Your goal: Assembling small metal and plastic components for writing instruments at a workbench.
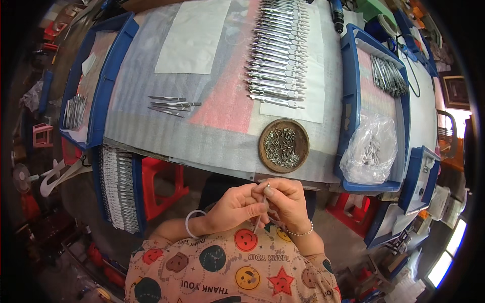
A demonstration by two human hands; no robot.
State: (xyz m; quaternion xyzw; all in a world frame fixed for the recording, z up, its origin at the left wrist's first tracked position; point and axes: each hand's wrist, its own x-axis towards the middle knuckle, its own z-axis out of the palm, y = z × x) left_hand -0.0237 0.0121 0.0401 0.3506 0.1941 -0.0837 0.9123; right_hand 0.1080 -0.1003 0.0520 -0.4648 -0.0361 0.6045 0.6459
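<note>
Your left hand point(234, 206) and right hand point(285, 198) meet just below the near edge of the foam-covered worktable point(222, 126), both pinched around one slim silver metal tool point(260, 212). The left fingers close on its middle from the side; the right thumb and forefinger grip its upper end, where a small part at the tip is too tiny to make out. Both wrists bend inward, a clear bangle on the left and a bead bracelet on the right. The tool's long axis runs nearly upright, top toward the table, lower end tilted slightly left toward your patterned shirt. Taking the round brown wooden dish of small metal pieces point(284, 145) as the landmark: your hands sit just below it, off the table. Directly above the dish lies a long row of finished silver tools point(277, 50) on white paper. Left of the dish, well apart, a few loose silver blades point(173, 106) lie on the foam. Right of the dish, a clear plastic bag of small parts point(370, 149) rests in a blue plastic tray point(349, 91).
</note>
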